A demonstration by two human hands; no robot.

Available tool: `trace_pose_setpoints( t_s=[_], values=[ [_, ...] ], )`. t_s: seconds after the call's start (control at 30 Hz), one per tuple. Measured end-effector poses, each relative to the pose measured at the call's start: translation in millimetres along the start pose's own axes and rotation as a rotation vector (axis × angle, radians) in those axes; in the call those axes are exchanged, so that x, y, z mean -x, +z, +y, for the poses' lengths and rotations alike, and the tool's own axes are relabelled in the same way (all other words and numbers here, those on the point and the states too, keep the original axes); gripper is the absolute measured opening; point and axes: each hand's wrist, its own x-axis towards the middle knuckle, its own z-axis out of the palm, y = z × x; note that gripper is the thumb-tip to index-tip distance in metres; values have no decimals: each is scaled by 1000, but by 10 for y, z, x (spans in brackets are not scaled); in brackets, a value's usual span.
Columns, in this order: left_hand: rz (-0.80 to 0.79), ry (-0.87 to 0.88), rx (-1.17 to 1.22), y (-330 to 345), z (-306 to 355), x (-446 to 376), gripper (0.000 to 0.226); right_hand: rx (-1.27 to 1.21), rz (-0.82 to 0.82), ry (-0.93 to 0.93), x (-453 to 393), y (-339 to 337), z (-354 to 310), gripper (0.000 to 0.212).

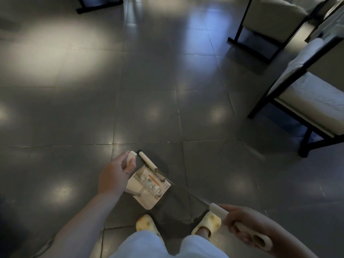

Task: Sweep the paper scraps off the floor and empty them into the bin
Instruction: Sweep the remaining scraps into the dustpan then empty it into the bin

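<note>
A cream dustpan (144, 194) stands on the grey tiled floor just in front of my feet. White paper scraps (152, 185) lie inside it. My left hand (113, 175) grips the top of the dustpan's upright handle (131, 156). My right hand (243, 223) grips the cream handle of a broom (219, 211). Its thin metal shaft runs up and left to the broom head (149, 162), which sits at the dustpan's far edge. No bin is in view.
Black-framed chairs with pale cushions (314, 101) stand at the right, and another (273, 21) at the upper right. A dark furniture base (98, 4) sits at the top left. My yellow slippers (206, 223) are below the dustpan. Glossy floor tiles spread ahead and left.
</note>
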Motion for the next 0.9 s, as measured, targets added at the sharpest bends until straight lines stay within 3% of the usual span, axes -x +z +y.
trace_pose_setpoints(
  t_s=[0.23, 0.33, 0.43, 0.53, 0.63, 0.77, 0.9],
  values=[
    [-32, 13, 19, 2, -61, -12, 37, 105, 118, -147, 57, 443, -233, 49],
    [-43, -2, 12, -3, -103, -36, 34, 86, 144, -95, -160, 653, -320, 41],
    [-60, -1, 11, -27, -115, -23, 36, -20, 71, -29, -309, 703, -298, 28],
    [-68, -7, 40, -59, -98, -13, 36, -116, 28, -19, -289, 566, -255, 35],
    [-72, 0, 99, -114, -101, -5, 19, -135, 40, -43, -149, 421, -278, 40],
    [98, -43, 212, -234, -153, -26, 42, 17, 149, -192, 4, 400, -401, 54],
    [243, -76, 252, -278, -9, -129, 44, -19, 244, -222, 16, 262, -561, 48]
  ],
)
